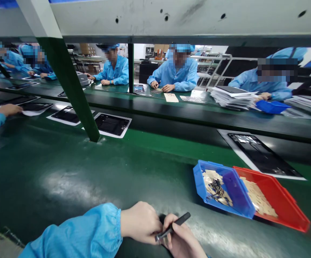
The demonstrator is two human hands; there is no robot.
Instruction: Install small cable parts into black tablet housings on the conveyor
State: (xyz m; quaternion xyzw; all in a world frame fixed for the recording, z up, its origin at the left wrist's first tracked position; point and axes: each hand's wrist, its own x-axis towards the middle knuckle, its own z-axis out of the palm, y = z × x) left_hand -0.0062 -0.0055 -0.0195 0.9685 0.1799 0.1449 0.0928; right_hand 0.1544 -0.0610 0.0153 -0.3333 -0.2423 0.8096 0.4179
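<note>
My right hand (185,237) is closed around a slim black pen-like tool (182,218); its far end points up to the right and its silver-grey end rests by my left fingers. My left hand (141,222), in a blue sleeve, is curled with its fingertips pressed together against the right hand's. Whatever lies between the left fingers is hidden. Both hands are low over the green bench. To their right is a blue bin (241,197) holding small beige pieces and dark slender parts. Against it stands a red bin (287,200) with more flat beige pieces (260,197).
A black tablet-like panel (263,152) on white paper lies behind the bins. Several similar panels (112,124) line the dark belt. A green post (72,86) rises at left, below an overhead beam (187,21). Another person's hand (10,109) reaches in from the left; people in blue sit opposite.
</note>
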